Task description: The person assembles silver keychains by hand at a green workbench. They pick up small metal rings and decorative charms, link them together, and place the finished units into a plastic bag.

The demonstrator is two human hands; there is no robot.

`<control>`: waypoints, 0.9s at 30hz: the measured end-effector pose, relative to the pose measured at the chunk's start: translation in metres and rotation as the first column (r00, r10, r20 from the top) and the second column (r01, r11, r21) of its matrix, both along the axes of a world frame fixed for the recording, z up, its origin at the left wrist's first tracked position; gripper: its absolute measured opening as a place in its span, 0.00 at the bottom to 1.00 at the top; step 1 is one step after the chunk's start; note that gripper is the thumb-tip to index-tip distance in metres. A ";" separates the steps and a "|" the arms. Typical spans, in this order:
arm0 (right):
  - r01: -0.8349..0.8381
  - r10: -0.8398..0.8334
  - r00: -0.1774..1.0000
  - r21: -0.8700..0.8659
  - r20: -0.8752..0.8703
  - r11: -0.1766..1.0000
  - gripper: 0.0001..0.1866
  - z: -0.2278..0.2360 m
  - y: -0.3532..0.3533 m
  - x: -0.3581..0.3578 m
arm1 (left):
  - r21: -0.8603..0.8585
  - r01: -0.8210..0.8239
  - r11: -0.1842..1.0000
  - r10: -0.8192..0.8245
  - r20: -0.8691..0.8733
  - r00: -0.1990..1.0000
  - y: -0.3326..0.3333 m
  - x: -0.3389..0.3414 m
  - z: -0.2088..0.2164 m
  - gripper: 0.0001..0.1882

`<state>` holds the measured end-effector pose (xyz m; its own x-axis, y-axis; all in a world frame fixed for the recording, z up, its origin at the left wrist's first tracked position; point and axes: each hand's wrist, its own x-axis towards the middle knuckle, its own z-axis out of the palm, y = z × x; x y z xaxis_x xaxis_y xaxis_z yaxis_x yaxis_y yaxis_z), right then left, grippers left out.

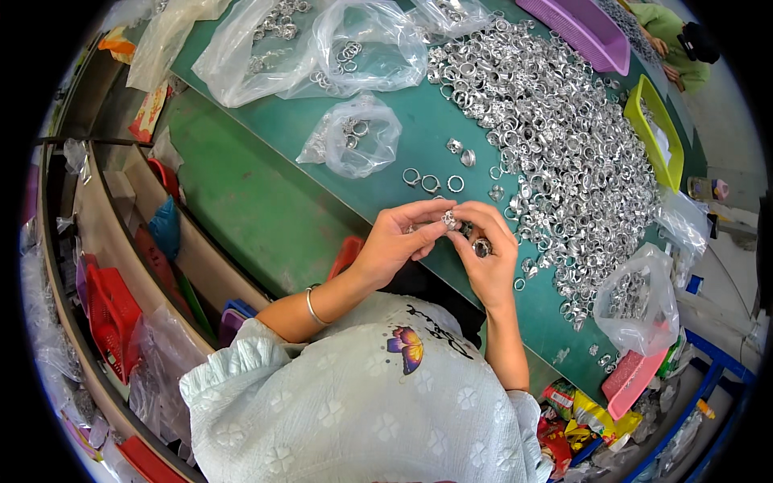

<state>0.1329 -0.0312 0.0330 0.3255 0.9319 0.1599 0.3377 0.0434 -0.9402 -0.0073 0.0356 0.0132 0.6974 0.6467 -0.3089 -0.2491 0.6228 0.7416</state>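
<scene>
Evidently, in the head view, the ring (pixel 449 218) sits near the centre of the frame, seen against the table (pixel 431 145), in a narrow pinching grip where the left hand (pixel 393 240) and right hand (pixel 489 251) meet. It looks light, stiff and smooth, so probably a little slippery yet hardly fragile, and best taken by the sides of its band. Both hands hide most of that band, whether the second ring (pixel 481 247) is held or worn I cannot tell, and clear bags (pixel 400 60) at upper centre blur their contents.

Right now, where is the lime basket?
In the head view, the lime basket sits toward upper right, beside the silver ring pile, near the purple basket.
</scene>
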 end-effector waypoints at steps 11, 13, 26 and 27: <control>-0.127 -0.204 0.407 -0.276 -0.890 0.953 0.17 0.002 -0.010 0.002 | 0.312 -0.019 0.950 0.068 -0.148 0.987 -0.005 0.001 0.008 0.19; -0.156 -0.124 0.298 -0.177 -0.946 0.972 0.20 -0.010 -0.012 -0.001 | 0.416 0.002 0.910 0.077 -0.175 0.982 -0.007 0.002 0.010 0.19; -0.208 0.027 0.277 -0.032 -0.961 0.978 0.25 -0.004 -0.013 -0.001 | 0.506 -0.037 0.862 0.194 -0.261 0.946 -0.010 0.003 0.007 0.18; -0.208 0.028 0.268 -0.030 -0.963 0.978 0.26 -0.002 -0.013 -0.001 | 0.536 -0.032 0.844 0.198 -0.256 0.946 -0.009 0.004 0.008 0.17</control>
